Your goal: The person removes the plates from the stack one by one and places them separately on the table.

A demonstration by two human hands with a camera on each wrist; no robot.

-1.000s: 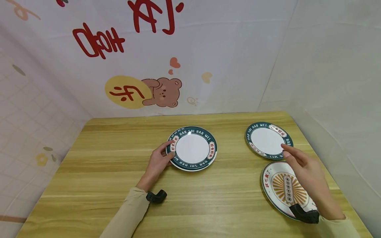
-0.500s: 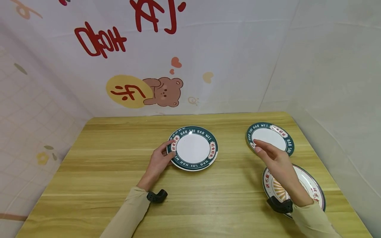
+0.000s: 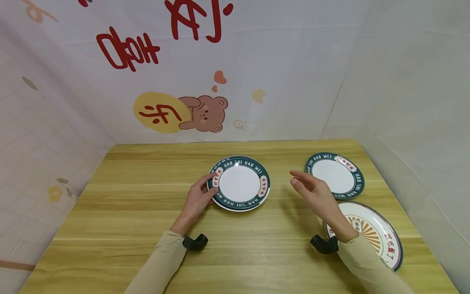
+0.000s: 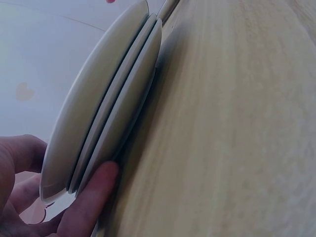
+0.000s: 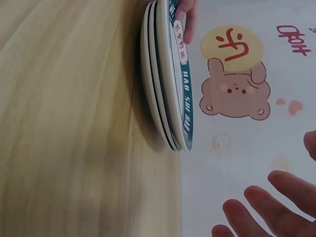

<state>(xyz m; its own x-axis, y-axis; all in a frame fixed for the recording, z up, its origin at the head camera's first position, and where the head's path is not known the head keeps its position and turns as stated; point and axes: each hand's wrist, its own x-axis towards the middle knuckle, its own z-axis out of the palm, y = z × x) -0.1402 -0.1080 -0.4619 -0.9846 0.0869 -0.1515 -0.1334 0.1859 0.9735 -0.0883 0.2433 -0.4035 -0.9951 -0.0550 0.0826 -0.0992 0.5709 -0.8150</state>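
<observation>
A stack of plates (image 3: 239, 183), the top one white with a green lettered rim, sits mid-table in the head view. At its left edge my left hand (image 3: 198, 199) grips the rim. The left wrist view shows a fingertip (image 4: 101, 180) low on the stacked plates (image 4: 106, 106) and other fingers at the upper rim. My right hand (image 3: 316, 196) hovers right of the stack, holding nothing. In the right wrist view, its fingers (image 5: 264, 210) are spread apart from the stack (image 5: 165, 79).
A green-rimmed plate (image 3: 332, 175) lies at the far right of the wooden table (image 3: 121, 212). Nearer me is a larger plate with an orange sunburst (image 3: 371, 237), partly hidden by my right forearm. A printed wall sheet (image 3: 286, 73) rises behind the table.
My right hand has moved left, from over the right-hand plates towards the stack. My left hand keeps its grip on the stack's rim. The head view has shifted slightly.
</observation>
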